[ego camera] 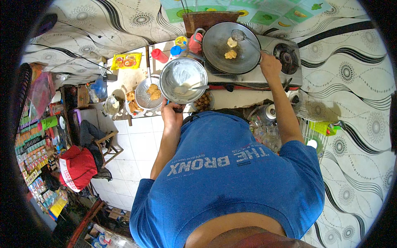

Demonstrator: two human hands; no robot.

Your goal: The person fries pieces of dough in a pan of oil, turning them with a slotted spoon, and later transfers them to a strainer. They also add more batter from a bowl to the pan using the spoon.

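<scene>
My right hand [270, 66] grips the handle of a metal skimmer [238, 35], whose head rests inside a large wok [217, 59] at its far side. Two pieces of battered food lie in the wok: a pale fritter [231, 42] beside the skimmer and a golden fritter [230, 55] nearer me. My left hand [172, 116] holds a metal bowl [166, 73] at its near edge; the fingers are partly hidden under it. White batter coats the bowl's inside, and a spoon [189, 88] leans in it.
Left of the bowl, a perforated strainer [141, 94] holds fried pieces, beside more fried food [134, 105]. A red bottle [159, 55] and yellow packet [126, 61] stand behind. The wok sits on a gas stove [251, 79] with a second burner [285, 59]. A wooden stool [108, 147] is at left.
</scene>
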